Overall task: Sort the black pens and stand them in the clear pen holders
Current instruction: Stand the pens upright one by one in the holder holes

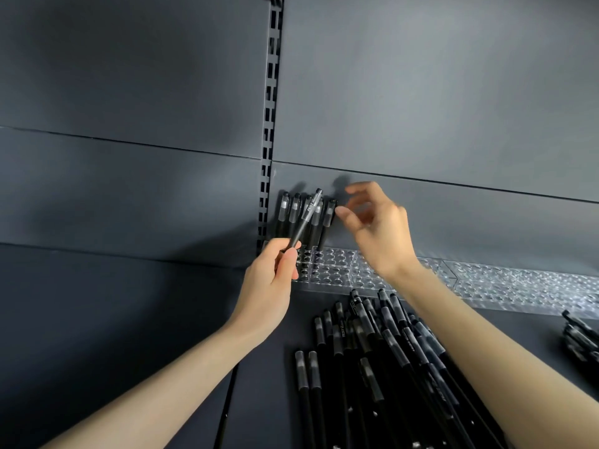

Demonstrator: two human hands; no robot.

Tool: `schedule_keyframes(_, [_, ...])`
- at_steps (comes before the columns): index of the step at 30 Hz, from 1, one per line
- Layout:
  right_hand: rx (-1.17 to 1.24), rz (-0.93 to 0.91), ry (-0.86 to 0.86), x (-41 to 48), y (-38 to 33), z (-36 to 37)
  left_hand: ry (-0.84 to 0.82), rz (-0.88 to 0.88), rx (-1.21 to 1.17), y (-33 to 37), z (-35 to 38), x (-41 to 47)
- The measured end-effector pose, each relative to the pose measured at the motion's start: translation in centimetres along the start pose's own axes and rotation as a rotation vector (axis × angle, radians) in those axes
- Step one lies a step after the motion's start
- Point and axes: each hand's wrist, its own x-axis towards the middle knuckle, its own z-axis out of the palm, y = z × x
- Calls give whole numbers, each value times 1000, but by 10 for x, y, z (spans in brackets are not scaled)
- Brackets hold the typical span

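Observation:
My left hand (pixel 275 273) grips one black pen (pixel 306 218) by its lower end, the cap tilted up to the right. Behind it several black pens (pixel 290 215) stand upright in the leftmost clear pen holder (pixel 327 267). My right hand (pixel 376 228) hovers just right of those standing pens, fingers spread, holding nothing. A row of clear pen holders (pixel 518 283) with round holes runs along the back of the shelf to the right. A large pile of loose black pens (pixel 382 361) lies on the shelf below my right forearm.
A dark grey back panel (pixel 421 92) rises behind the holders, with a slotted upright rail (pixel 272 108) left of them. A smaller heap of black pens (pixel 581 335) lies at the right edge. The dark shelf surface (pixel 129 319) extends to the left.

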Motion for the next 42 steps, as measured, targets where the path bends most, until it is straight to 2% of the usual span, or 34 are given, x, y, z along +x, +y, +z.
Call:
schedule_keyframes(3, [360,92,-98,-9,-13,-5,-80,-10,-37,7,5,-4])
schedule_keyframes(6, [511,94,-158,-16,-18,-9,-193,-1,-43,15,10,-12])
schedule_keyframes(11, [623,132,-211,-21,-23,-20,-143,34,-17,23,12,-15])
schedule_keyframes(15, [620,195,-145,-21,-22,-19,-122,33,35,23,11,-15])
schedule_keyframes(20, [332,105,65,-5,-11,-30,-25,343,748,2,0,-8])
schedule_keyframes(23, [257,54,136,4,-7,-31,-80,411,929,-9,-3,-5])
schedule_keyframes(27, [217,19,130,8,-1,-23,-154,454,1026,-17,0,-4])
schedule_keyframes(33, [223,-9,162,12,1,-16,-168,455,1107,-19,-1,-5])
schedule_keyframes(42, [113,20,39,2,12,-1,-198,424,1127,-15,-1,-5])
